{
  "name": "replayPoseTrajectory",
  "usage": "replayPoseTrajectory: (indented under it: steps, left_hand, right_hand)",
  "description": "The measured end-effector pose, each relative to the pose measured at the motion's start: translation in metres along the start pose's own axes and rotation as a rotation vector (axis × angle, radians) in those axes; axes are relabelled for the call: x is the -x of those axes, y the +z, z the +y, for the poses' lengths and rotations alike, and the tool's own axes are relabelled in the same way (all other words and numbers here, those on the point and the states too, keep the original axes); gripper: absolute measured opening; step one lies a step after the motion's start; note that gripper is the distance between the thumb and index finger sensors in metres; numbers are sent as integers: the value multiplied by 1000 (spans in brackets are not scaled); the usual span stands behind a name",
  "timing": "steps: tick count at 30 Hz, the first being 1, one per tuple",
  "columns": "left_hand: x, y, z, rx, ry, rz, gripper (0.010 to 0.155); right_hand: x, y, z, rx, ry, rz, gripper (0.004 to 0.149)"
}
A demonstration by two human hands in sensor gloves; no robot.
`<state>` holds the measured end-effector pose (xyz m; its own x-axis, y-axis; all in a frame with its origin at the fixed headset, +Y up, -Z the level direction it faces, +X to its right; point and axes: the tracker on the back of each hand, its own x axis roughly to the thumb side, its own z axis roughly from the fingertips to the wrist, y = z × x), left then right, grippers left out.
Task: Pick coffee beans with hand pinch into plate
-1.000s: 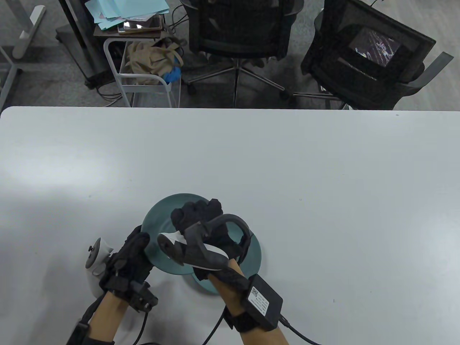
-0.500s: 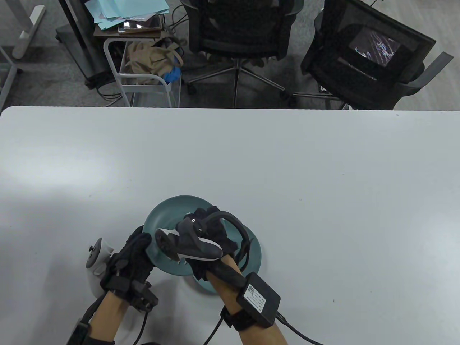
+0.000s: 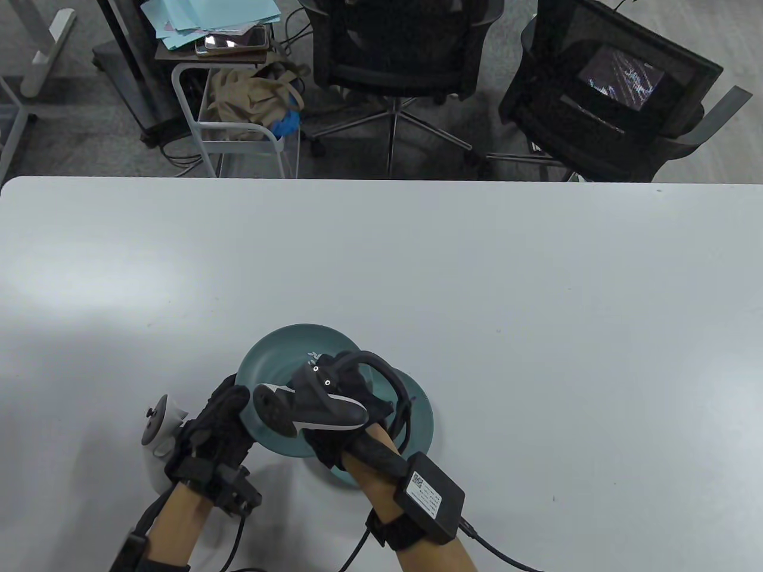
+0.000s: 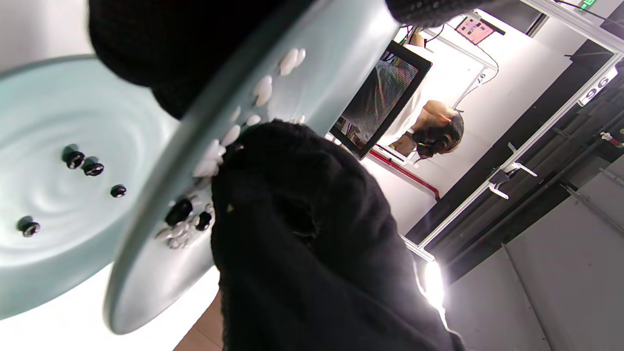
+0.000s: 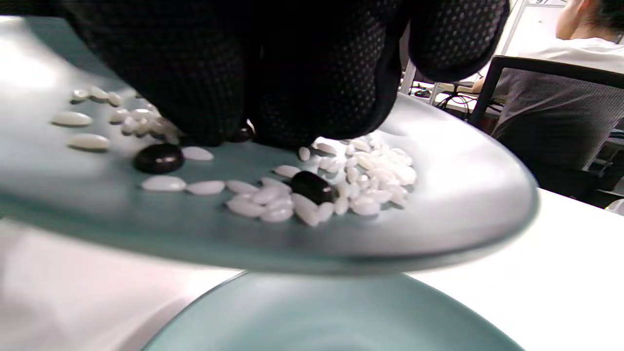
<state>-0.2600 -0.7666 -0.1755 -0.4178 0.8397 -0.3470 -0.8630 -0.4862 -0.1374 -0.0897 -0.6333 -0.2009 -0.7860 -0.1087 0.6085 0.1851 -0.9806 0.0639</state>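
Coffee beans (image 5: 312, 186) among rice on the tilted plate (image 5: 468, 204): my right hand (image 3: 351, 393) pinches one, next lifting it clear.

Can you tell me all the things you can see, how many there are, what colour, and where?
Upper plate: one, teal, held tilted above the lower one.
Lower plate: one, teal, flat on the table.
Coffee beans: dark; at least two on the upper plate among the rice, four on the lower plate.
Rice grains: many, white, on the upper plate.
Table: one, white.
Office chairs: two, black, beyond the table.
Left hand: black glove, holds the upper plate's rim.
Right hand: black glove, fingertips down among the rice.
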Motion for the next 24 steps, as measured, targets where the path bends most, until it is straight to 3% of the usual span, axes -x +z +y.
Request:
replayPoseTrajectory:
  steps: [24]
  left_hand:
    - [-1, 3, 2, -17, 33, -6, 62]
  right_hand:
    - [-2, 2, 1, 11, -11, -16, 37]
